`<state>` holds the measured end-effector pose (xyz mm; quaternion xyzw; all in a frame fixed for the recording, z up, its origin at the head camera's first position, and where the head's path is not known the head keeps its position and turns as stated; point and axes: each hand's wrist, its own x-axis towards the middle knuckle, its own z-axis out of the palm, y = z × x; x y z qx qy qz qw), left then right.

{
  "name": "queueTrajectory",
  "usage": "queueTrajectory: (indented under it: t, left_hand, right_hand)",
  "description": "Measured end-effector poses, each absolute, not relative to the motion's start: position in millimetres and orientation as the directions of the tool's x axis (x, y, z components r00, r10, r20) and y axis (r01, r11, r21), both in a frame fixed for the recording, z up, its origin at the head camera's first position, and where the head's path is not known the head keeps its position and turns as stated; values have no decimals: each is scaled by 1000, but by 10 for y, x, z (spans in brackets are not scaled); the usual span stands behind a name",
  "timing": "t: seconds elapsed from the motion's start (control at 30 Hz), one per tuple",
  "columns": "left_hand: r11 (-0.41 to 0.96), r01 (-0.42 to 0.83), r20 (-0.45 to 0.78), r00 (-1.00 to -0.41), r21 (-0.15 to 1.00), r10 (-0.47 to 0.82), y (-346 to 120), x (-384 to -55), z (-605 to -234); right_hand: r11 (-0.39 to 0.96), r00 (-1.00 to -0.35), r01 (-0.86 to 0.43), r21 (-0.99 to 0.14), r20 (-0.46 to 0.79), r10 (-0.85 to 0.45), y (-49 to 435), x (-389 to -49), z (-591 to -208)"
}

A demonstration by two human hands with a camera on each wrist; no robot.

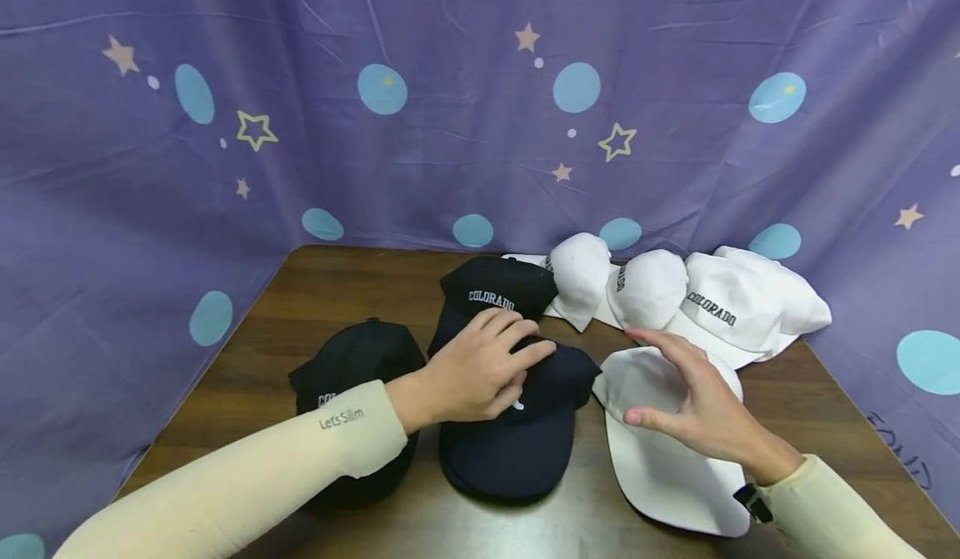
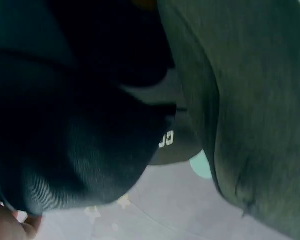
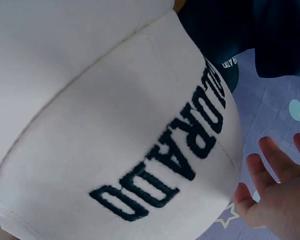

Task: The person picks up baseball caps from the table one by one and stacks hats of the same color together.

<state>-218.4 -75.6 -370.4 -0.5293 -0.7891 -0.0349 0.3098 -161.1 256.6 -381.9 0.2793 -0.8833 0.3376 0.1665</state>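
Two hands are seen over a spread of caps on a dark wooden counter (image 1: 360, 284). The left hand (image 1: 472, 371) is laid at the centre of the frame on a navy cap (image 1: 517, 442), its fingers loosely bent over the crown and touching it; whether anything is pinched cannot be told. The right hand (image 1: 693, 401) is held just right of centre, palm down with fingers spread and nearly straight, over a white cap (image 1: 660, 467) whose brim is turned toward the lower edge of the frame; nothing is gripped by it, and whether the cap is touched cannot be told. In the right wrist view the same white cap (image 3: 115, 130) fills the frame, the black lettering "COLORADO" is read across it, and the straight fingertips (image 3: 267, 160) are shown at the lower right, apart from the fabric.

A second black cap (image 1: 352, 367) is partly covered by the left sleeve (image 1: 247, 476) at lower left. A third black cap (image 1: 495, 288), lettered "COLORADO", is set just behind the left hand. Several white caps (image 1: 675, 292) are crowded together at the counter's far right. A purple cloth (image 1: 450, 126) printed with stars and blue dots is hung behind and at both sides. The left wrist view is filled by dark fabric, too close to make out.
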Motion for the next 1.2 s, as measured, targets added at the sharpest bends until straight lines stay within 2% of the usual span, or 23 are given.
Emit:
queueTrajectory:
  t: [0.23, 0.37, 0.57, 0.9, 1.2]
  left_hand:
    - [545, 790, 397, -422, -280, 815, -738, -2138, -3861]
    - [566, 776, 315, -483, -277, 817, -731, -2134, -3957]
    - [624, 763, 258, -577, -168, 775, -700, -2159, -4052]
    - [680, 727, 182, -659, -91, 729, -640, -2163, -4145]
    - [692, 716, 183, -671, -92, 719, -602, -2141, -4134]
  right_hand:
    - [613, -796, -597, -517, 475, -375, 2538, -1592, -3822]
    - [608, -792, -603, -517, 481, -376, 2536, -1588, -3834]
    - [606, -784, -613, -507, 488, -384, 2530, -1593, -3835]
    - [606, -788, -608, -512, 483, -382, 2520, -1595, -3861]
    - [613, -790, -605, -509, 481, -380, 2486, -1592, -3862]
